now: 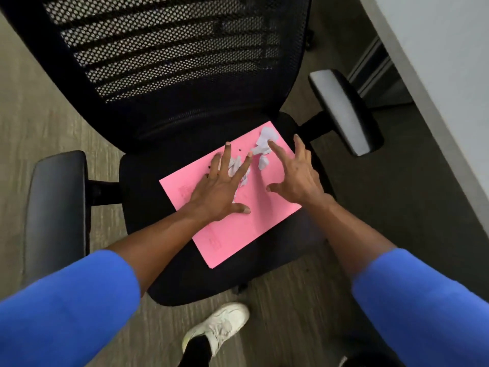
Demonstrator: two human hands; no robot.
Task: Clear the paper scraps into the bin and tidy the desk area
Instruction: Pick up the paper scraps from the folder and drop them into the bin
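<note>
A pink sheet (238, 229) lies at an angle on the black seat of an office chair (164, 266). Several small white paper scraps (264, 144) are scattered on its far half, with a few tiny dark bits beside them. My left hand (222, 189) rests flat on the sheet, fingers spread, partly covering some scraps. Over the sheet's right side my right hand (293, 176) is spread open, its index fingertip touching the scraps at the far corner. Neither hand holds anything. No bin is in view.
The chair has a black mesh back (169, 49) and two armrests, left (55, 207) and right (344, 109). A white desk edge (449, 75) runs along the right. My white shoe (219, 327) stands on the wood-look floor just in front of the seat.
</note>
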